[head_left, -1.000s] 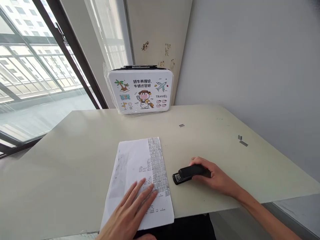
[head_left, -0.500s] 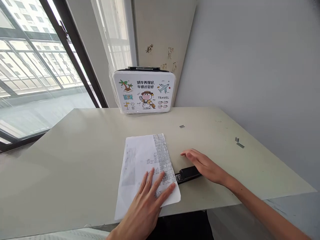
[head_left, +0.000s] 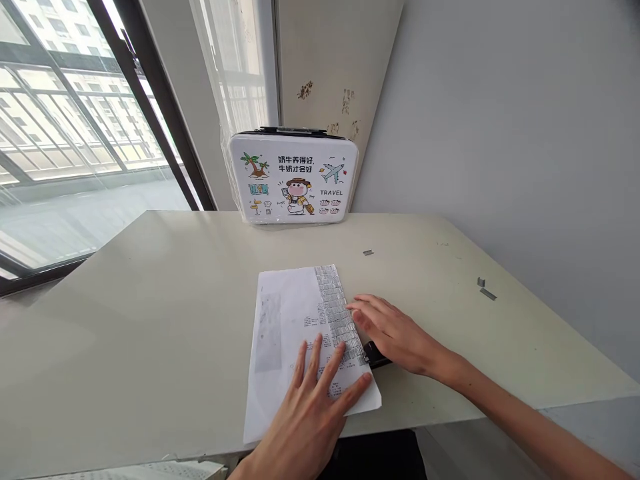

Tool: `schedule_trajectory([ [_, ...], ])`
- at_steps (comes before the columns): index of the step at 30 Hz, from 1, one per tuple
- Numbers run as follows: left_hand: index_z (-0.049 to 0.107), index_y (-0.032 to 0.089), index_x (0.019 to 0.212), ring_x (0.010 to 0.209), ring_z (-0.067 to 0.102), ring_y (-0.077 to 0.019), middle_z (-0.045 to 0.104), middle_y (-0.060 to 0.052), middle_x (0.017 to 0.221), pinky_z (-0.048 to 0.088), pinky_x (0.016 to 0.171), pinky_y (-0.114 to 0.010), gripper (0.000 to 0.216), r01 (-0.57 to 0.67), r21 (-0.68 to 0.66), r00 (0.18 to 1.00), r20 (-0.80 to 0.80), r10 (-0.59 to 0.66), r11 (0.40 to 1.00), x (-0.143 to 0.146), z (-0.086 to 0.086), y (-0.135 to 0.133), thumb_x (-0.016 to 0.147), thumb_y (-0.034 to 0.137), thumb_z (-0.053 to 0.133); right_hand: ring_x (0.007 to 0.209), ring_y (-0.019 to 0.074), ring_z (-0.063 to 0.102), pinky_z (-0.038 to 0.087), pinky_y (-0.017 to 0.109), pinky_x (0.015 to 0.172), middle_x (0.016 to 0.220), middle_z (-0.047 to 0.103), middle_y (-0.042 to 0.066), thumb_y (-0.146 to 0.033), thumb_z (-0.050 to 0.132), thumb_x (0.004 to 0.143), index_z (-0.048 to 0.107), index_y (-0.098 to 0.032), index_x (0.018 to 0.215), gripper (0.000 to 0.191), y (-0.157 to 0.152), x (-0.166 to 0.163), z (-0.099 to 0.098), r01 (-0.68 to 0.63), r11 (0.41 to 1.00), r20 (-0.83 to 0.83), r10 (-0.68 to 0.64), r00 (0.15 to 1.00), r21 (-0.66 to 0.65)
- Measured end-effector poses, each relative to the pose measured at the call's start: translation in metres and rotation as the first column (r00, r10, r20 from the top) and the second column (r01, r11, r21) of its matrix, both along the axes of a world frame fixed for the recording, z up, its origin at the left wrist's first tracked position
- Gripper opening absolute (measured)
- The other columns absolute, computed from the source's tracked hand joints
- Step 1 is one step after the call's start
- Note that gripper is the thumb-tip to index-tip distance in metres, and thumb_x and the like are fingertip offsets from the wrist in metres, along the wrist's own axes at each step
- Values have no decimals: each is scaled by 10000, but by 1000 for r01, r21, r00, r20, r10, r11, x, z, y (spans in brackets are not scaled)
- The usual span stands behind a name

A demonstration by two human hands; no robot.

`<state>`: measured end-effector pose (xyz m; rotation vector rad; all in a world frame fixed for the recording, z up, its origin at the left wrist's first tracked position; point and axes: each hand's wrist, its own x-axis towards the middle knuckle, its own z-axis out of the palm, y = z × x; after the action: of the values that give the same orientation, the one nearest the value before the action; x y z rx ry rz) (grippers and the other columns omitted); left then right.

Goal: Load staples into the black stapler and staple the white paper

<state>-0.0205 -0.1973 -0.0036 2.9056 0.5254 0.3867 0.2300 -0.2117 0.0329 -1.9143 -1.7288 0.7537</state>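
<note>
A sheaf of white printed paper (head_left: 290, 313) lies on the table, with dense rows of staples (head_left: 334, 300) along its right side. My left hand (head_left: 315, 407) rests flat on the lower part of the paper, its fingers spread. At the paper's right edge sits a black stapler (head_left: 376, 356), mostly hidden under my right hand (head_left: 395, 333). The palm of that hand covers the stapler's top, while its fingers stretch out straight toward the staple rows. The stapler's front end meets the paper's edge.
A white travel case (head_left: 295, 180) with cartoon prints stands at the back of the table (head_left: 165, 320). Small strips of staples (head_left: 369, 253) lie near the middle back, and more staple pieces (head_left: 488, 294) lie to the right. A window is on the left.
My right hand has come forward and left over the stapler, covering more of it. The whole view has shifted slightly; my left hand stays on the paper.
</note>
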Motion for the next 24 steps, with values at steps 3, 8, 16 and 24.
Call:
schedule_trajectory([
  [3,332,366,1618,1572,72,-472,68,-64,1759,309,1175,-751,902,-4,-5,1000,-4,4,1000,5,0,-2,843,-39,551,1518,344,376,345,600,1217,1632,454,34,-707,300,1038,579,-348,1479,633,-3,-1,6,-20,999,24,22,999,-45],
  [8,352,335,1611,1562,62,-496,47,-106,1757,266,1179,-770,917,-19,10,999,-48,19,1000,10,0,-5,812,-74,538,1568,306,288,293,539,1259,1681,375,16,-739,220,1029,523,-320,1529,719,-3,-8,16,-3,989,103,19,995,-150],
  [16,340,336,1616,1571,63,-482,89,-111,1754,271,1187,-756,875,-30,2,999,-33,30,1000,11,-3,-7,847,-30,543,1576,273,274,268,519,1275,1676,385,19,-745,151,1025,514,-312,1538,763,-2,-16,13,25,984,199,11,980,-177],
  [24,348,342,1616,1577,79,-472,133,-94,1750,249,1206,-739,853,-39,-3,999,4,39,999,11,-7,-7,865,9,574,1572,283,290,281,531,1266,1677,382,49,-694,177,1049,497,-311,1554,710,-2,-21,9,33,983,306,23,952,-178],
])
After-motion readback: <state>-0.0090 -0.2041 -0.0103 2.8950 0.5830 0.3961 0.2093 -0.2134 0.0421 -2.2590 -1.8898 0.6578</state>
